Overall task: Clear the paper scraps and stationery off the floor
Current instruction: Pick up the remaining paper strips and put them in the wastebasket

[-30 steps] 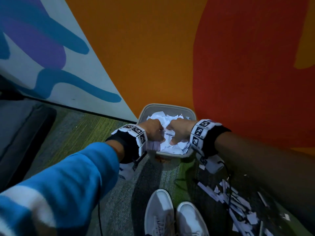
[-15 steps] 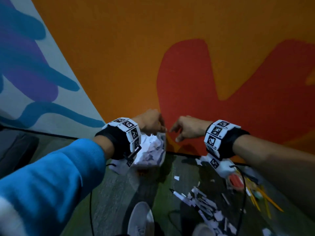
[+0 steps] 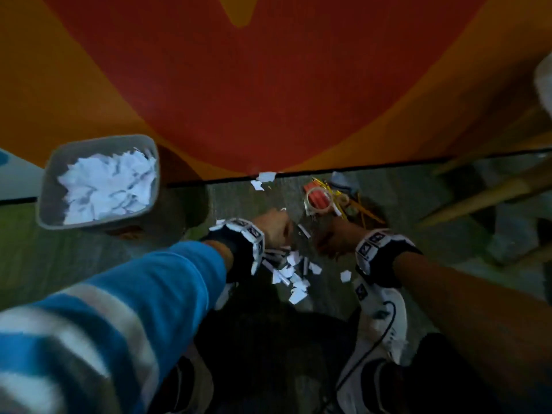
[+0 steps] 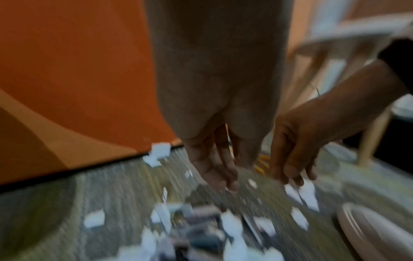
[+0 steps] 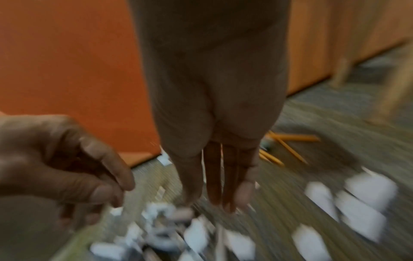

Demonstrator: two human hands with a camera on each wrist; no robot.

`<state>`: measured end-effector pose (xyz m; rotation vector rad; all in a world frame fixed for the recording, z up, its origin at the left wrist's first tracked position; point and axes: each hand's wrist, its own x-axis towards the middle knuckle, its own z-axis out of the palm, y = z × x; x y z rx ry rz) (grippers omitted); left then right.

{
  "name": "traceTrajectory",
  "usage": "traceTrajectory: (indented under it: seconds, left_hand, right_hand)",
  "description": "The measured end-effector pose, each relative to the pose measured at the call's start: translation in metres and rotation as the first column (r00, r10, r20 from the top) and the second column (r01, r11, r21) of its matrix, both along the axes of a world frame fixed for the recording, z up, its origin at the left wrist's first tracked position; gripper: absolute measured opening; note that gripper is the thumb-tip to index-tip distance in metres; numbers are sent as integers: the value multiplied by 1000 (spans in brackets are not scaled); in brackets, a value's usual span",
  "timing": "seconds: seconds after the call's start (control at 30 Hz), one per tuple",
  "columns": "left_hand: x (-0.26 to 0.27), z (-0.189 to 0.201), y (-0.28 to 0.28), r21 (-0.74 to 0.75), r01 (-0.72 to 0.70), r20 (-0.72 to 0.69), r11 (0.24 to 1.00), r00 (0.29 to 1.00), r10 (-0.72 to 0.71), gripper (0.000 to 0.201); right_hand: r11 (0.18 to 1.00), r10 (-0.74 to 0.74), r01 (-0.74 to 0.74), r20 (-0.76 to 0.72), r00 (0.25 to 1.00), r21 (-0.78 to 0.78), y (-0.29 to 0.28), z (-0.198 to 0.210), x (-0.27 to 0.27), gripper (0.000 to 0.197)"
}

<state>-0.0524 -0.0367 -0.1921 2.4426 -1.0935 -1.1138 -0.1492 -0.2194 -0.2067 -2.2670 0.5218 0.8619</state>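
Note:
White paper scraps (image 3: pixel 291 274) lie scattered on the carpet between my two hands. In the head view my left hand (image 3: pixel 277 228) and right hand (image 3: pixel 325 239) hang side by side just above them. Both wrist views are blurred. The left hand (image 4: pixel 223 174) points its relaxed fingers down at the scraps (image 4: pixel 230 222) and holds nothing. My right hand (image 5: pixel 214 194) has straight fingers over the scraps (image 5: pixel 196 233), also empty. Stationery lies near the wall: a tape roll (image 3: pixel 319 201), a red item (image 3: pixel 313 192) and yellow pencils (image 3: pixel 363 212).
A grey bin (image 3: pixel 49 180) full of white paper stands at the left by the orange and red wall (image 3: pixel 268 85). My white shoe (image 3: pixel 383 324) is under the right wrist. Wooden chair legs (image 3: pixel 493 189) stand at the right. More scraps (image 3: pixel 263 179) lie by the baseboard.
Both hands have left the bin and come down to the right, over the scraps on the floor. They hold no paper now. The view has swung so the bin sits at the left.

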Motion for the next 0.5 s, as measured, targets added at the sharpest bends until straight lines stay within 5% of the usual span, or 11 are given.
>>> traceTrajectory:
  seconds: [0.17,0.33,0.5]
  left_hand:
    - [-47,-67,-11,34,-55,9,998,998,55,18]
    - [-82,-124,2,35,-216,5,976,976,216,23]
    - [-125,-169,13,-54,-193,121,980,973,198,57]
  right_hand:
    - [994,-108,106,-72,991,-27,-4,-85,-44,12]
    - [969,-210,221,100,973,-108,6,-132,-62,16]
    - [901,-394,422,228,891,-94,15,-160,-73,23]
